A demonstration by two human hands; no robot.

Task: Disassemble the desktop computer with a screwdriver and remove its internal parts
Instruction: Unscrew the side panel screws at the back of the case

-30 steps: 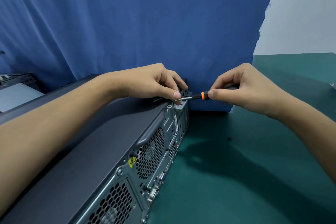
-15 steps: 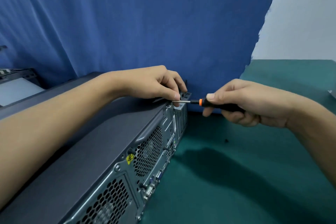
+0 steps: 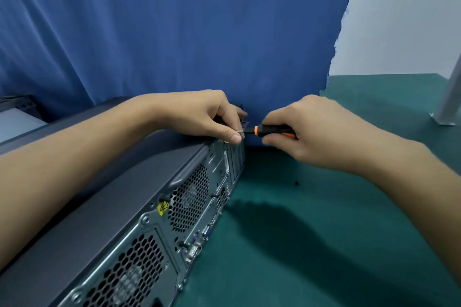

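Right grip (image 3: 316,132) curled round handle of screwdriver (image 3: 265,130); left grip (image 3: 209,117) pinches its shaft at upper rear corner of computer (image 3: 119,197) on counter (image 3: 336,244).

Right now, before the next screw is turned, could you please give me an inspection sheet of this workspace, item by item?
Surface: dark green table mat, arm shadow on it.
Job's things: grey metal desktop computer case lying flat, cover on; black-and-orange screwdriver levelled at its far top corner.
Clutter: one small black speck on the mat, too small to identify.
Grippers: left hand rests on the case and pinches the shaft; right hand grips the handle.
Cables: nothing seen.
Surroundings: blue cloth backdrop, white wall, grey metal post at right.
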